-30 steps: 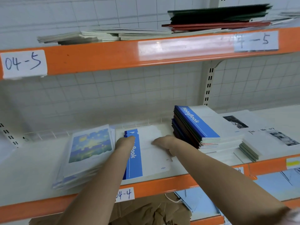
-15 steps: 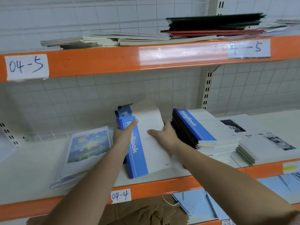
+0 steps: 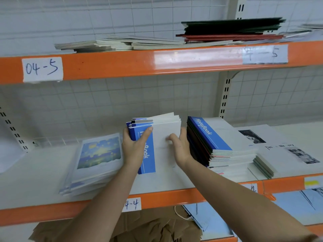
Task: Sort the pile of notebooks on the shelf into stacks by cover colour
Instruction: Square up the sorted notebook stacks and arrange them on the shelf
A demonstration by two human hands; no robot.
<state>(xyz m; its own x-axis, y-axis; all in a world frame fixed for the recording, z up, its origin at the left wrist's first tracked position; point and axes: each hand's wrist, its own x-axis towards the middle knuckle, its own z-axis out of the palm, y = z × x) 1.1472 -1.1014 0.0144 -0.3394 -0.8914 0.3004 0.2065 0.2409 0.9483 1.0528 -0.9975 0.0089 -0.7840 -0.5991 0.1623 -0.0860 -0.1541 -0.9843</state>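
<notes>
Left hand: the left hand (image 3: 134,149), centre of the frame, grips the blue spine edge of a bundle of blue-and-white notebooks (image 3: 158,137); its thumb lies across the front cover and its fingers curl round behind.
Right hand: the right hand (image 3: 180,147) holds the bundle's right edge, thumb on the white cover, the other fingers bent behind the edge and mostly hidden.
Held bundle: several notebooks tilted up off the middle shelf (image 3: 35,179), their top corners fanned apart, the front cover white with a blue strip reading "NoteBook".
Unsorted pile: a tall mixed stack (image 3: 215,145) stands just right of the right hand, topped by another blue-and-white "NoteBook" cover, with dark, red and pale spines below.
Painted-cover stack: left of centre, a loose stack of notebooks with a blue-and-yellow painted picture (image 3: 94,159) lies flat, just beside the left wrist.
Photo-cover stack: at the right edge, white notebooks with black-and-white photographs (image 3: 286,151) lie flat.
Upper shelf: an orange beam bears the label "04-5" (image 3: 42,69); above it lie pale notebooks (image 3: 139,43) and a black-and-red stack (image 3: 230,29).
Lower front: label "04-4" (image 3: 132,204), partly behind the left forearm; brown paper (image 3: 157,227) below.
</notes>
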